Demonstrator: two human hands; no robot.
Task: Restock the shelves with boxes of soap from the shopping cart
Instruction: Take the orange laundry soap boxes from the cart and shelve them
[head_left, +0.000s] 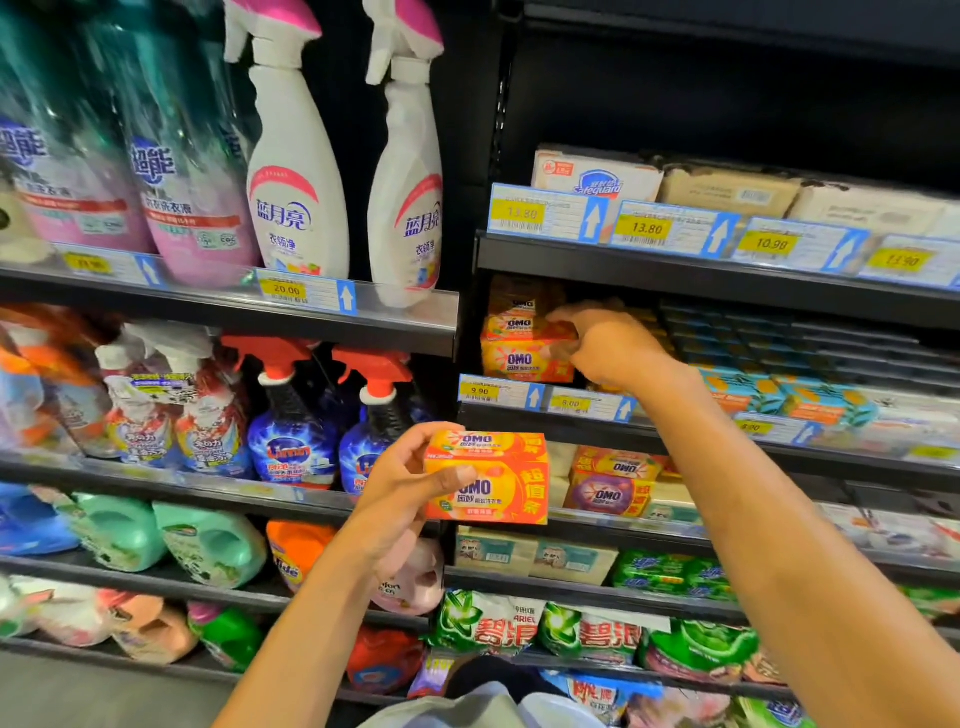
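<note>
Head view: restocking OMO soap, both hands busy.
Left hand (410, 480) clamped on orange soap box (488, 478) below shelf; right hand (602, 343) fingers curled against stacked soap boxes (524, 343) on shelf (727, 280).

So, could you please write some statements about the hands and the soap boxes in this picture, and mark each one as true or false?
1. The left hand holds an orange OMO box in front of the shelves. True.
2. The right hand hangs at the person's side. False: it reaches to the stacked OMO boxes on the shelf.
3. The price tag under the stacked OMO boxes reads 9.90. True.
4. The held box is purple. False: it is orange and yellow; a purple OMO box sits on the shelf behind it.
5. The white spray bottles stand below the red-trigger spray bottles. False: they stand on the shelf above.
</note>
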